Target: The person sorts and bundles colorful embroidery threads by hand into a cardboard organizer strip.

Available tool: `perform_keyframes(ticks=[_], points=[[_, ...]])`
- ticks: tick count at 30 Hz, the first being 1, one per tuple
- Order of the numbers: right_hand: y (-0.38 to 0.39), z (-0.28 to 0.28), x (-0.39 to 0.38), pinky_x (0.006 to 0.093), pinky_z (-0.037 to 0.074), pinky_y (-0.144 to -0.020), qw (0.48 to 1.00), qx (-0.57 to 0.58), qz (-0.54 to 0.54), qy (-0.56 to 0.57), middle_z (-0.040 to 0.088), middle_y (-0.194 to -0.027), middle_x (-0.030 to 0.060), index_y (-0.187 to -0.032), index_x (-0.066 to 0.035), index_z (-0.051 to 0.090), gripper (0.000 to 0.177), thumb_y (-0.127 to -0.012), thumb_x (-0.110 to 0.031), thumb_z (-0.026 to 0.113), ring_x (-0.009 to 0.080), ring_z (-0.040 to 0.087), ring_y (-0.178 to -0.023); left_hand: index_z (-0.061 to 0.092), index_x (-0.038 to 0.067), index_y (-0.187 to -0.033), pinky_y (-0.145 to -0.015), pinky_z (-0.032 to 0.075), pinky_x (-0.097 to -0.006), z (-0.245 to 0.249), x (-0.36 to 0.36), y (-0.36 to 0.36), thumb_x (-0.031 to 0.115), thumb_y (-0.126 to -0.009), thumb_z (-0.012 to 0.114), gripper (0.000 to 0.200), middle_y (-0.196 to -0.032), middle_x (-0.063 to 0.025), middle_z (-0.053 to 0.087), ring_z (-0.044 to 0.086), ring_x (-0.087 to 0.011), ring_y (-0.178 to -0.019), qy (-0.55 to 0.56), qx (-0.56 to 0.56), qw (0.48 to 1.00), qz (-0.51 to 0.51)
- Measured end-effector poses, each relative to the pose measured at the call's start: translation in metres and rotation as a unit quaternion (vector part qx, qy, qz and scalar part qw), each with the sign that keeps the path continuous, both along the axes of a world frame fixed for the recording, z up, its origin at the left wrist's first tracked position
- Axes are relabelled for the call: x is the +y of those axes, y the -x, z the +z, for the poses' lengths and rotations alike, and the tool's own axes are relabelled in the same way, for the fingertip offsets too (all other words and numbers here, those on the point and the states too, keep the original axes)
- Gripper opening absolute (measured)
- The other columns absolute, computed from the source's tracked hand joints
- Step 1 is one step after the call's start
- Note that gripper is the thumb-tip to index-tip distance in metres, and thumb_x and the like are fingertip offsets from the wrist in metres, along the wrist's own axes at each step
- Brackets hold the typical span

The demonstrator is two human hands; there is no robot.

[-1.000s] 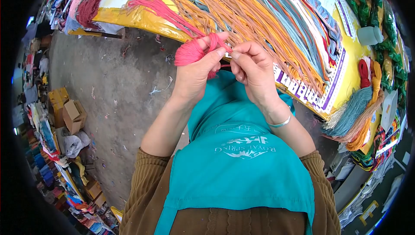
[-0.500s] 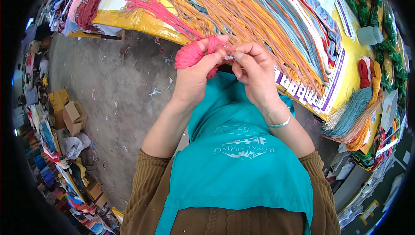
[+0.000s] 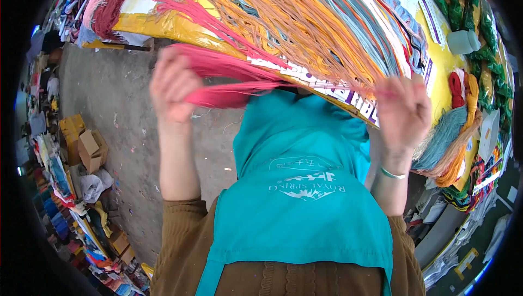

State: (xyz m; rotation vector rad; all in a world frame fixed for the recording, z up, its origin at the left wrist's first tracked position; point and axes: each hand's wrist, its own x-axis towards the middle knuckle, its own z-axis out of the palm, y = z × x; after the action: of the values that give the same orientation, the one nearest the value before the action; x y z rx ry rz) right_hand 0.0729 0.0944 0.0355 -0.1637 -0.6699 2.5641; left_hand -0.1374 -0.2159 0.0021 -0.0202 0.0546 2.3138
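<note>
A skein of pink thread [image 3: 223,65] is stretched out in front of the apron, below the table edge. My left hand [image 3: 175,84], blurred by motion, is closed round its left end. From there the strands run right, narrowing to a few thin threads that reach my right hand [image 3: 402,112]. That hand is also smeared, its fingers closed on the thread ends near the table's front edge. Above the skein, loose pink strands [image 3: 201,15] lie across orange and tan thread [image 3: 283,18] on the table.
Blue, white and red threads [image 3: 354,18] lie over printed cards [image 3: 338,90] on the yellow-covered table [image 3: 147,23]. A pale cup [image 3: 463,42] and hanging skeins [image 3: 444,132] are at the right. Cardboard boxes [image 3: 91,146] stand on the floor at the left.
My hands were close together at a bunched pink skein. They have moved wide apart, left hand leftward and right hand rightward, and the skein is now drawn out lengthwise between them.
</note>
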Motion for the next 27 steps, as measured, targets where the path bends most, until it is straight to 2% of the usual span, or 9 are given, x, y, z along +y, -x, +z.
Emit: perform_keyframes(ticks=[1, 4, 9, 10, 15, 17, 19, 21, 27], points=[[-0.019, 0.003, 0.019, 0.0256, 0.032, -0.056, 0.996, 0.020, 0.016, 0.081, 0.034, -0.063, -0.0036, -0.081, -0.009, 0.046, 0.016, -0.096, -0.013, 0.047, 0.0103, 0.035, -0.060, 0.050, 0.002, -0.084, -0.034, 0.026, -0.0207, 0.004, -0.020, 0.010, 0.015, -0.104, 0.034, 0.029, -0.051, 0.0041, 0.037, 0.034, -0.0048, -0.036, 0.035, 0.000, 0.998, 0.058], [-0.093, -0.010, 0.080, 0.0219, 0.022, -0.045, 0.972, -0.133, -0.159, -0.110, 0.032, -0.062, -0.0034, -0.077, -0.009, 0.043, 0.020, -0.097, -0.012, 0.048, 0.0069, 0.027, -0.052, 0.052, 0.000, -0.084, -0.039, 0.023, -0.0202, -0.013, -0.108, 0.050, 0.009, -0.102, 0.038, 0.024, -0.054, 0.0033, 0.038, 0.030, -0.0046, -0.039, 0.077, 0.031, 0.981, 0.177], [-0.241, -0.012, 0.170, 0.0209, 0.020, -0.042, 0.711, -0.426, -0.529, -0.181, 0.045, -0.066, -0.0033, -0.071, -0.009, 0.052, 0.019, -0.088, -0.011, 0.058, 0.0041, 0.031, -0.050, 0.058, -0.005, -0.104, -0.042, 0.025, -0.0206, -0.034, -0.272, 0.094, 0.014, -0.099, 0.047, 0.023, -0.055, 0.0046, 0.036, 0.029, -0.0057, -0.042, 0.211, 0.077, 0.899, 0.375], [-0.224, 0.001, 0.153, 0.0196, 0.021, -0.042, 0.597, -0.459, -0.614, -0.239, 0.052, -0.070, -0.0024, -0.076, -0.007, 0.059, 0.013, -0.089, -0.011, 0.059, 0.0035, 0.034, -0.050, 0.059, -0.005, -0.111, -0.042, 0.025, -0.0204, -0.034, -0.281, 0.095, 0.016, -0.099, 0.048, 0.026, -0.056, 0.0048, 0.037, 0.029, -0.0057, -0.043, 0.236, 0.089, 0.874, 0.416], [-0.160, -0.026, 0.093, 0.0161, 0.027, -0.049, 0.716, -0.425, -0.306, -0.463, 0.068, -0.093, 0.0016, -0.121, 0.000, 0.063, 0.030, -0.092, -0.004, 0.054, -0.0001, 0.038, -0.056, 0.054, 0.000, -0.128, -0.043, 0.026, -0.0209, -0.002, -0.128, 0.032, 0.020, -0.098, 0.052, 0.036, -0.062, 0.0051, 0.040, 0.030, -0.0048, -0.044, 0.146, 0.153, 0.957, 0.200], [-0.095, -0.020, 0.034, 0.0168, 0.034, -0.055, 0.692, -0.474, -0.148, -0.525, 0.067, -0.093, 0.0010, -0.115, 0.000, 0.064, 0.027, -0.092, 0.000, 0.051, 0.0011, 0.047, -0.062, 0.053, 0.002, -0.131, -0.045, 0.030, -0.0207, -0.019, -0.083, 0.012, 0.021, -0.098, 0.052, 0.038, -0.064, 0.0050, 0.043, 0.033, -0.0043, -0.046, 0.112, 0.153, 0.976, 0.112], [-0.048, -0.035, -0.006, 0.0206, 0.041, -0.064, 0.852, -0.287, -0.024, -0.437, 0.067, -0.088, 0.0049, -0.110, -0.003, 0.058, 0.018, -0.094, 0.000, 0.049, 0.0050, 0.054, -0.075, 0.053, 0.002, -0.130, -0.046, 0.030, -0.0208, -0.037, -0.041, -0.012, 0.022, -0.099, 0.052, 0.037, -0.068, 0.0048, 0.046, 0.035, -0.0040, -0.048, 0.088, 0.118, 0.988, 0.046], [-0.018, -0.027, -0.024, 0.0268, 0.047, -0.075, 0.832, -0.276, 0.162, -0.452, 0.065, -0.086, 0.0079, -0.115, -0.004, 0.047, 0.018, -0.098, -0.004, 0.050, 0.0126, 0.059, -0.081, 0.054, 0.001, -0.128, -0.047, 0.030, -0.0215, -0.043, -0.002, -0.038, 0.022, -0.098, 0.054, 0.036, -0.072, 0.0027, 0.047, 0.037, -0.0046, -0.052, 0.155, 0.113, 0.981, -0.031], [0.027, -0.029, -0.062, 0.0229, 0.043, -0.071, 0.877, -0.154, 0.243, -0.384, 0.062, -0.081, 0.0058, -0.124, -0.004, 0.044, 0.029, -0.096, 0.000, 0.049, 0.0089, 0.056, -0.079, 0.060, 0.002, -0.112, -0.051, 0.038, -0.0219, -0.017, 0.081, -0.093, 0.019, -0.095, 0.058, 0.024, -0.073, -0.0011, 0.053, 0.047, -0.0076, -0.058, 0.402, 0.300, 0.855, -0.130]])
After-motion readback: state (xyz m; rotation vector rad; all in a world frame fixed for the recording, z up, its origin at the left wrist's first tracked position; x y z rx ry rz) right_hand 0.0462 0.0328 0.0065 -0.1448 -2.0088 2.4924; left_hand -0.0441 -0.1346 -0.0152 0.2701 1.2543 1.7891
